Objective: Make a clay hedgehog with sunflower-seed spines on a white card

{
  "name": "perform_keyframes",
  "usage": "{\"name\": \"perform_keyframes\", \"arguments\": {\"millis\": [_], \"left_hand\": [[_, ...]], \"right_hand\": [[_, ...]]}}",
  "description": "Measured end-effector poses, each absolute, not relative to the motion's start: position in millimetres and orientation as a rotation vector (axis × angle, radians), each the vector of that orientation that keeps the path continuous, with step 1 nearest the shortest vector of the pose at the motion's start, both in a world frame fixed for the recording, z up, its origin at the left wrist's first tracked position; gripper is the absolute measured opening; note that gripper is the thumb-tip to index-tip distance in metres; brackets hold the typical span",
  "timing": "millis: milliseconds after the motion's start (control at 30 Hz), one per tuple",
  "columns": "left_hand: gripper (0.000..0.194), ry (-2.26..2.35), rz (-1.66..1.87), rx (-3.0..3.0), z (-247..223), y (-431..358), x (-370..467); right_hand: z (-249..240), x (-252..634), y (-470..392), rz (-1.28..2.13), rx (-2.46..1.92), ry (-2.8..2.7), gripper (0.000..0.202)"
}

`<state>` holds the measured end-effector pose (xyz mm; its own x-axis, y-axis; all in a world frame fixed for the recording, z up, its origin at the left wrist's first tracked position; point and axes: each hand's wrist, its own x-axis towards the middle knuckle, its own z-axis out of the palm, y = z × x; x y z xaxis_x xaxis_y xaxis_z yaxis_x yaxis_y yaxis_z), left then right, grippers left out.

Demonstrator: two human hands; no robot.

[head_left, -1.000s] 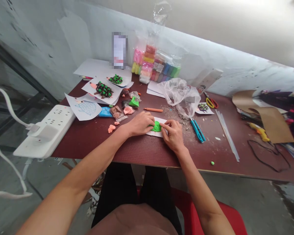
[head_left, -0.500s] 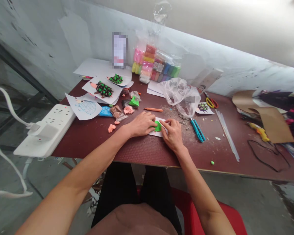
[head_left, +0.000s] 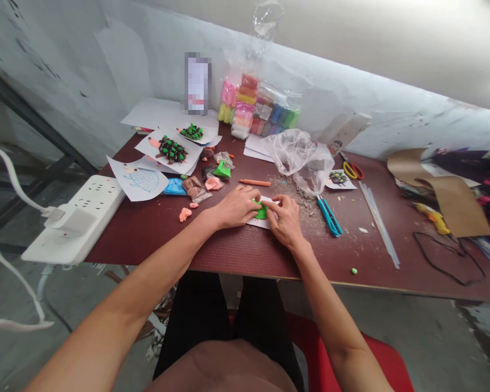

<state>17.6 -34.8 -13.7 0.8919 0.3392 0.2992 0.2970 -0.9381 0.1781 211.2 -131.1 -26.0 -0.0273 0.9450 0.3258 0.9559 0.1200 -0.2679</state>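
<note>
On a small white card [head_left: 262, 222] at the table's front lies a flattened patch of bright green modelling clay [head_left: 261, 211]. My left hand [head_left: 237, 208] rests at the left of the card, its fingers curled and their tips on the clay's left edge. From the right, my right hand [head_left: 286, 220] has its index finger and thumb closed in on the clay's right side. Part of the clay is hidden under the fingers. An orange crayon-like stick [head_left: 255, 183] lies just beyond the card. Lumps of orange clay [head_left: 185, 214] sit left of my left hand.
Pinecone hedgehogs [head_left: 172, 149] stand on paper at the back left, by a hedgehog drawing [head_left: 141, 181]. Clay packs [head_left: 265, 111] lean on the wall. To the right are a plastic bag [head_left: 300, 155], a teal cutter [head_left: 329, 216], scissors [head_left: 351, 169] and a glue gun [head_left: 433, 219].
My right index finger has shifted slightly left over the green clay and covers more of it. My left hand stays almost in place.
</note>
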Motion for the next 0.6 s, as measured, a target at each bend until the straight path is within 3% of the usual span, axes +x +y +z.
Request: {"name": "perform_keyframes", "arguments": {"millis": [600], "left_hand": [[0.02, 0.476, 0.502, 2.855, -14.4, -34.6, 17.1]], "right_hand": [[-21.2, 209.9, -144.7, -0.225, -1.807, -2.064, 0.035]]}}
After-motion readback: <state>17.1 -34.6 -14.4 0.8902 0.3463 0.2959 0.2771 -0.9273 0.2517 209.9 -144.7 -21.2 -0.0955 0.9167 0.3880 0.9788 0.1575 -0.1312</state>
